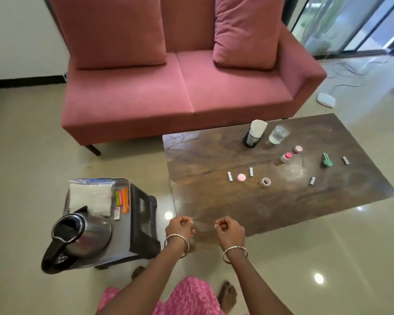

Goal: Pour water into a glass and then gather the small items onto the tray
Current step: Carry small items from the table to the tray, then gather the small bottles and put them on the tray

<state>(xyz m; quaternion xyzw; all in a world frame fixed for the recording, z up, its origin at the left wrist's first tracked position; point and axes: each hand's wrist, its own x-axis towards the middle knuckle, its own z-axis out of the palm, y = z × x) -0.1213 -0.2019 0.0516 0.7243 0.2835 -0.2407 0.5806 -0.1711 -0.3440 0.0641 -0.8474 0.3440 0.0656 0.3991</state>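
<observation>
Both hands hang above the near left corner of the bench (214,201), curled into loose fists. The left hand (180,227) and the right hand (230,228) each seem to pinch the end of something thin and nearly clear stretched between them; what it is cannot be told. Each wrist carries a bangle.

The glass (278,134) stands well apart from the hands, near the far edge of the bench, with water in it, just beside a black holder with white paper (255,135). The small items lie scattered across the middle and right of the bench: a pink-capped bottle (286,157), a pink lid (241,177), a roll of tape (265,182), a green clip (326,160) and several small white tubes, all far from both hands.

Left of the bench, a steel kettle (82,235) with its lid open sits on the tray (121,242), which rests on a black stool beside the left hand.
</observation>
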